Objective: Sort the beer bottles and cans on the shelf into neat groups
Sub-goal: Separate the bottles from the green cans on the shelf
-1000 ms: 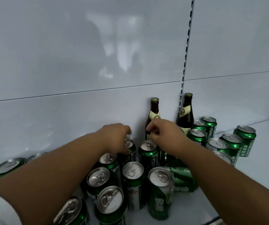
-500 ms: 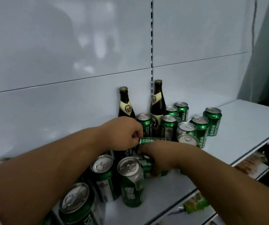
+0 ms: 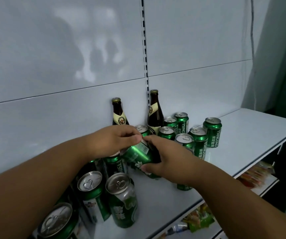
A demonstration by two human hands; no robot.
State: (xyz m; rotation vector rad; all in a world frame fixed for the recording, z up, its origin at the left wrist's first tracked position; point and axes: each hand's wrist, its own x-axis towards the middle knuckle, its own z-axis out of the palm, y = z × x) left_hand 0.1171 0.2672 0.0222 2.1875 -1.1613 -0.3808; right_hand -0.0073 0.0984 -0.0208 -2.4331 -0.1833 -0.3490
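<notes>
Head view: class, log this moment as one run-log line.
left hand touches tilted can | right hand grips tilted can | two bottles upright at back

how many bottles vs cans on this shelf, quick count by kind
brown bottles: 2
green cans: 13 showing, more may hide under the arms
total: 15 showing

- The right hand (image 3: 166, 157) grips a tilted green can (image 3: 138, 156) above the white shelf (image 3: 242, 135).
- The left hand (image 3: 114, 140) pinches that can's upper end.
- Two brown bottles (image 3: 153, 111) stand upright against the back panel (image 3: 70, 66).
- Upright green cans cluster to the right (image 3: 212, 131) and near left (image 3: 121, 199).
</notes>
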